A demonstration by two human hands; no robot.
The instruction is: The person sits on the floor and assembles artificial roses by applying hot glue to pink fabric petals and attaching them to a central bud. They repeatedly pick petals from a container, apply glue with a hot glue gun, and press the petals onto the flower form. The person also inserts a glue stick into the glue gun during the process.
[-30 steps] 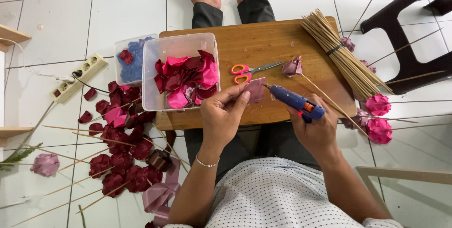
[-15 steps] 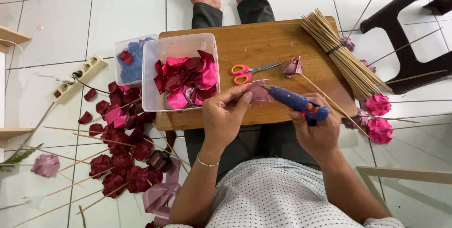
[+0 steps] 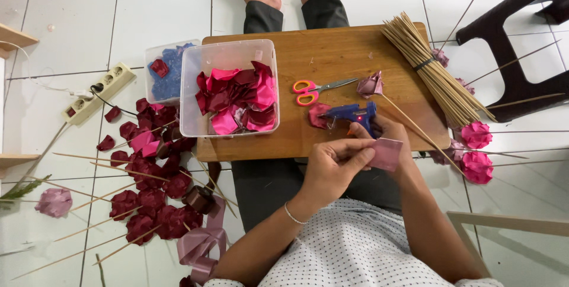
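My left hand (image 3: 335, 167) pinches a small pink ribbon square (image 3: 386, 154) over my lap, just off the near edge of the wooden board (image 3: 332, 56). My right hand (image 3: 393, 135) is closed on a blue glue gun (image 3: 353, 114), whose nozzle points left above a dark pink petal (image 3: 315, 116) lying on the board. A half-made ribbon rose on a stick (image 3: 371, 84) lies just beyond the gun. Orange-handled scissors (image 3: 310, 91) rest beside it.
A clear tub (image 3: 191, 94) of pink and maroon petals stands on the board's left, with a smaller tub (image 3: 159, 68) of blue pieces behind it. A stick bundle (image 3: 435, 72) lies at right. Finished roses (image 3: 151, 192), a power strip (image 3: 99, 91) and a dark chair (image 3: 512, 56) surround the board.
My left hand has lifted off the board and drawn back toward me with the pink ribbon square. My right hand has swung the glue gun level, nozzle to the left.
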